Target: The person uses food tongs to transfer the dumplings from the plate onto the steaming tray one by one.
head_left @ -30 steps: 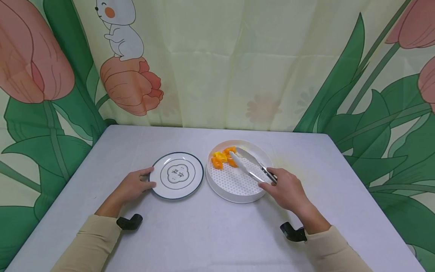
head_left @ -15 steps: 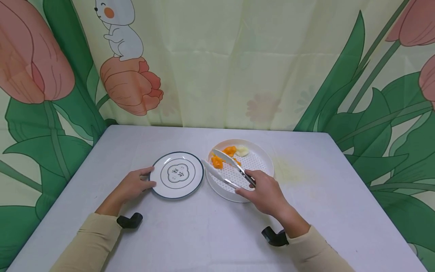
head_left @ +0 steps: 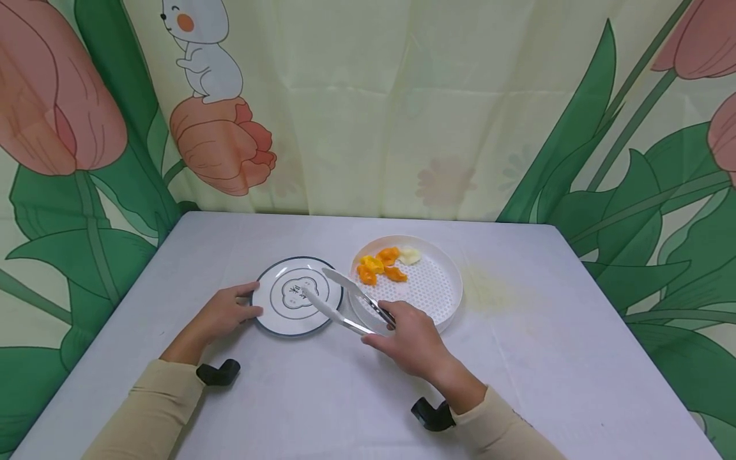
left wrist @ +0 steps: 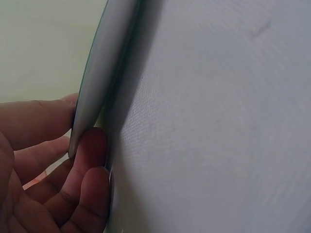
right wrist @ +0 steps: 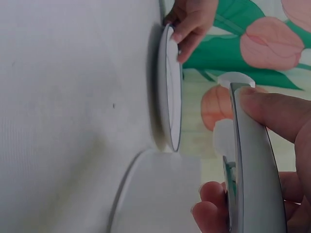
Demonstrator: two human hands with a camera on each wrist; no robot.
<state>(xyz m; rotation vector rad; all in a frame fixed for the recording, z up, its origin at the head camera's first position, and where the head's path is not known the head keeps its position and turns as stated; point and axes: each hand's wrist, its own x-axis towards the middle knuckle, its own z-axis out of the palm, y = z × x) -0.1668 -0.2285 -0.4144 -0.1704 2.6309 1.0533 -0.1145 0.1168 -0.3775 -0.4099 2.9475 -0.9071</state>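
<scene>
My left hand (head_left: pixel 230 310) pinches the left rim of a white plate (head_left: pixel 273 278) with a dark blue edge. In the left wrist view, some fingers (left wrist: pixel 92 150) lie between the plate (left wrist: pixel 99 68) and the tabletop. My right hand (head_left: pixel 414 338) grips metal tongs (head_left: pixel 339 316), whose pale tips are spread apart over the plate with nothing between them. Beside the plate is a round white tray (head_left: pixel 431 287) with a dotted bottom. It holds several orange pieces (head_left: pixel 367 275), a yellow piece (head_left: pixel 372 264) and a pale piece (head_left: pixel 409 256), all soft-looking.
A white cloth (head_left: pixel 322 396) covers the table, with a faint yellowish stain (head_left: pixel 489 287) right of the tray. Behind the table hangs a curtain (head_left: pixel 356 128) printed with tulips and a white animal. A black camera mount sits at each wrist.
My right hand has swung the tongs leftward from above the pieces in the tray to above the plate. Those pieces are now uncovered. My left hand stays at the plate's rim.
</scene>
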